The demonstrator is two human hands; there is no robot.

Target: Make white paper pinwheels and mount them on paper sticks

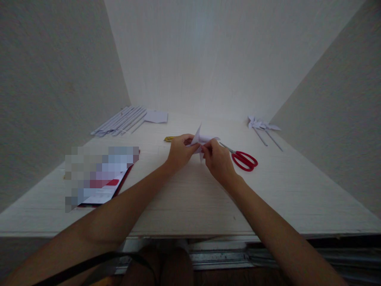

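Note:
Both my hands meet over the middle of the pale wooden table (190, 198), holding a small folded white paper piece (201, 139) with pointed flaps sticking up. My left hand (179, 152) grips the paper's left side with thumb and fingers. My right hand (218, 160) pinches its right side and lower fold. Red-handled scissors (244, 159) lie flat on the table just right of my right hand. A small yellow object (168, 139) lies just behind my left hand, partly hidden.
A row of rolled white paper sticks (120, 121) and a white paper sheet (156, 116) lie at the back left. Finished paper pinwheels on sticks (263, 128) lie at the back right. A red-and-white booklet (102, 180), partly blurred, lies at the left. Walls enclose three sides.

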